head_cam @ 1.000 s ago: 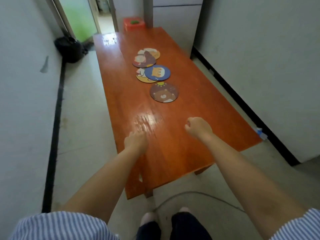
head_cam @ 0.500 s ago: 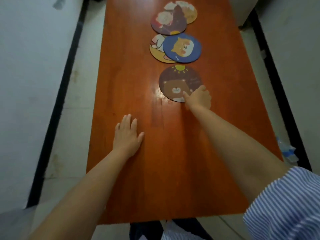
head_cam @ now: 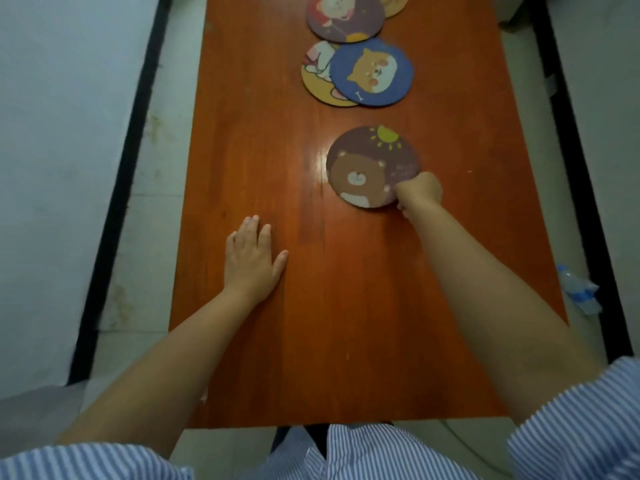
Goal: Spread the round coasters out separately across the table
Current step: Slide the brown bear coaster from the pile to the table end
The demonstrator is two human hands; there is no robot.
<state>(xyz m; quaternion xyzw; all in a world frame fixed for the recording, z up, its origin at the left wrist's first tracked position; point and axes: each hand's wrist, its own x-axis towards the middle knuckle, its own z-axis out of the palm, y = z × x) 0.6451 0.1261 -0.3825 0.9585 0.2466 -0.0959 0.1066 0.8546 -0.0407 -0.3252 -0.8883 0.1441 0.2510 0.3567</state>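
Pinching bear coaster point(head_cam: 367, 168), right hand point(head_cam: 419, 194)

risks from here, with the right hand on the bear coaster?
1. The right hand pinches only the bear coaster's near edge; it could slip flat again.
2. The blue coaster overlaps the yellow one; dragging it may shift both.
3. The left hand lies flat in free table space, blocking that spot.
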